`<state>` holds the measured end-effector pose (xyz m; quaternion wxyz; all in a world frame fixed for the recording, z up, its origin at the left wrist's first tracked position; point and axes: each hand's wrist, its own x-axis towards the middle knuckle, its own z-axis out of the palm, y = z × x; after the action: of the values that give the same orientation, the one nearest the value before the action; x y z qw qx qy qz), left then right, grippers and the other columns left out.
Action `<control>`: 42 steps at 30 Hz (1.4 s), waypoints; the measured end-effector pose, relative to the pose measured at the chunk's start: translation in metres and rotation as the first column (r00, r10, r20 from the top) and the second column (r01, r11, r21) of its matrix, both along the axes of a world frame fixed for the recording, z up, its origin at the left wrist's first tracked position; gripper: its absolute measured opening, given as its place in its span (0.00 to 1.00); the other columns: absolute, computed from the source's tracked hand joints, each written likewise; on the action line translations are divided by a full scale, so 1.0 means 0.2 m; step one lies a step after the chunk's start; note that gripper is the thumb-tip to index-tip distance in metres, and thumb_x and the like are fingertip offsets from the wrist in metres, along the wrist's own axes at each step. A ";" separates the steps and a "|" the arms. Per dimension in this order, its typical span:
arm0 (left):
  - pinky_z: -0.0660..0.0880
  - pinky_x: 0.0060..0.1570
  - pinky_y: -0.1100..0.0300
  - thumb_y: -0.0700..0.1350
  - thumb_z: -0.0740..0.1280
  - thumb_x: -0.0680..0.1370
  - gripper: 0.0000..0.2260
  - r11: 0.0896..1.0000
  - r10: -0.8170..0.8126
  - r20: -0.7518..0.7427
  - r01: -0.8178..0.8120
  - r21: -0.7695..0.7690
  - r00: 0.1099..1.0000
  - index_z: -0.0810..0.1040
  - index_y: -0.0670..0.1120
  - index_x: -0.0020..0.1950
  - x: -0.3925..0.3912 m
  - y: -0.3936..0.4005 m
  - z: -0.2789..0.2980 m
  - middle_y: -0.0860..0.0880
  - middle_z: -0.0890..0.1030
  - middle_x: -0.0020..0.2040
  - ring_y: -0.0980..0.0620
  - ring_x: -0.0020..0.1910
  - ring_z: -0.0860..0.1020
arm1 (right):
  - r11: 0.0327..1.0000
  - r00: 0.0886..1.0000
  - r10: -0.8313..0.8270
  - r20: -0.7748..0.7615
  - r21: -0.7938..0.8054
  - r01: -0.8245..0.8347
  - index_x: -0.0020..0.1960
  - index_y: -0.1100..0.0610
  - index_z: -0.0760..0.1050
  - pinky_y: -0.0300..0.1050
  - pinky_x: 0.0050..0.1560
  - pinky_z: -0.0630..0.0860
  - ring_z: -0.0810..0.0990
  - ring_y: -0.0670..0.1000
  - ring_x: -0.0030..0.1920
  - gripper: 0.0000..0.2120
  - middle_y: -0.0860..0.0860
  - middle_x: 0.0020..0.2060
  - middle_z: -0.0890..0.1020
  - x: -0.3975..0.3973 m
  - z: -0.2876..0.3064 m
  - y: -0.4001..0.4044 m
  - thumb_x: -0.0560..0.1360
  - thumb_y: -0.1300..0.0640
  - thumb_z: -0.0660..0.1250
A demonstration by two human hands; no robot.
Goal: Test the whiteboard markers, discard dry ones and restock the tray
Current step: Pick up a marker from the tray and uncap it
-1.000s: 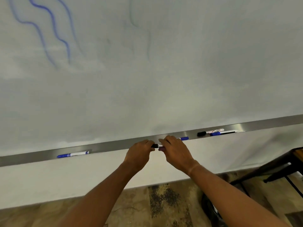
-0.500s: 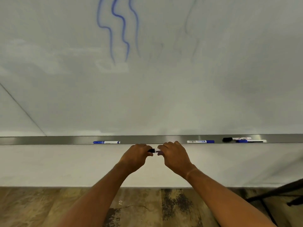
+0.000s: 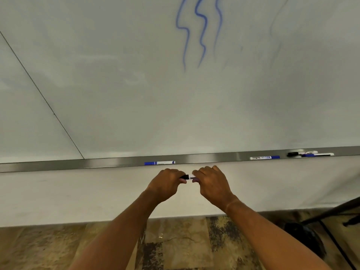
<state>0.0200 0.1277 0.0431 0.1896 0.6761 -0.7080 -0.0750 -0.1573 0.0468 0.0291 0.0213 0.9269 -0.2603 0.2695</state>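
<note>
Both hands hold one black-capped marker (image 3: 188,176) level, just below the metal tray (image 3: 78,165). My left hand (image 3: 165,185) grips its black cap end, my right hand (image 3: 211,184) grips the white barrel; most of the marker is hidden by fingers. On the tray lie a blue marker (image 3: 159,163) above my hands, a white-and-blue marker (image 3: 264,157) to the right, and a black-capped marker (image 3: 298,153) with another blue one (image 3: 317,155) farther right. The whiteboard (image 3: 136,84) carries blue wavy test lines (image 3: 200,32) at the top.
A faint greyish stroke (image 3: 272,30) marks the board right of the blue lines. A dark seam (image 3: 42,98) crosses the board at the left. Below is a white wall panel (image 3: 58,195) and mottled floor (image 3: 185,246). Dark furniture legs and a black object (image 3: 303,236) stand at lower right.
The view swung left and levelled, so the blue lines now sit at top centre. My hands came slightly down off the tray, still holding the marker between them.
</note>
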 end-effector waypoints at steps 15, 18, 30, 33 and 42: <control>0.75 0.46 0.55 0.44 0.63 0.80 0.09 0.997 -0.020 0.092 0.027 -0.072 0.996 0.78 0.46 0.58 0.06 0.01 -0.03 0.46 0.81 0.50 0.47 0.47 0.78 | 0.997 0.998 -0.045 -0.038 0.055 0.047 0.46 0.54 0.80 0.43 0.35 0.65 0.77 0.52 0.33 0.08 0.48 0.34 0.81 0.04 0.03 0.05 0.68 0.62 0.72; 0.76 0.37 0.54 0.41 0.67 0.76 0.07 0.992 -0.012 0.124 0.028 -0.127 0.992 0.79 0.44 0.53 0.04 0.01 -0.06 0.45 0.82 0.44 0.44 0.41 0.79 | 0.996 0.998 -0.035 -0.050 0.082 0.039 0.46 0.54 0.80 0.43 0.35 0.67 0.77 0.52 0.33 0.07 0.48 0.34 0.81 0.03 0.02 0.03 0.69 0.61 0.71; 0.73 0.34 0.57 0.39 0.70 0.74 0.07 0.985 0.071 0.116 -0.052 -0.165 0.991 0.81 0.43 0.51 -0.04 -0.04 -0.09 0.44 0.82 0.40 0.45 0.36 0.79 | 0.997 0.997 0.069 -0.017 0.024 -0.069 0.47 0.55 0.80 0.47 0.36 0.72 0.77 0.53 0.34 0.07 0.49 0.35 0.81 -0.01 -0.03 -0.12 0.69 0.62 0.71; 0.75 0.36 0.55 0.40 0.68 0.76 0.06 0.987 0.091 0.108 -0.075 -0.139 0.990 0.81 0.44 0.52 -0.05 -0.06 -0.09 0.45 0.82 0.42 0.45 0.38 0.79 | 0.996 0.996 0.090 0.002 0.015 -0.090 0.47 0.55 0.80 0.47 0.37 0.73 0.77 0.53 0.35 0.07 0.49 0.35 0.81 -0.01 -0.04 -0.15 0.69 0.62 0.72; 0.77 0.29 0.54 0.39 0.73 0.71 0.08 0.977 0.134 0.164 -0.103 -0.188 0.977 0.80 0.44 0.49 -0.10 -0.04 -0.10 0.46 0.82 0.39 0.45 0.34 0.79 | 0.989 0.993 0.121 0.014 0.083 -0.121 0.48 0.55 0.80 0.46 0.37 0.72 0.78 0.53 0.36 0.06 0.49 0.36 0.82 -0.05 -0.06 -0.19 0.71 0.59 0.69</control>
<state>0.0005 0.1199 0.0222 0.1902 0.7016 -0.6841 0.0602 -0.1683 0.0081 0.0166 -0.0353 0.9399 -0.2147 0.2632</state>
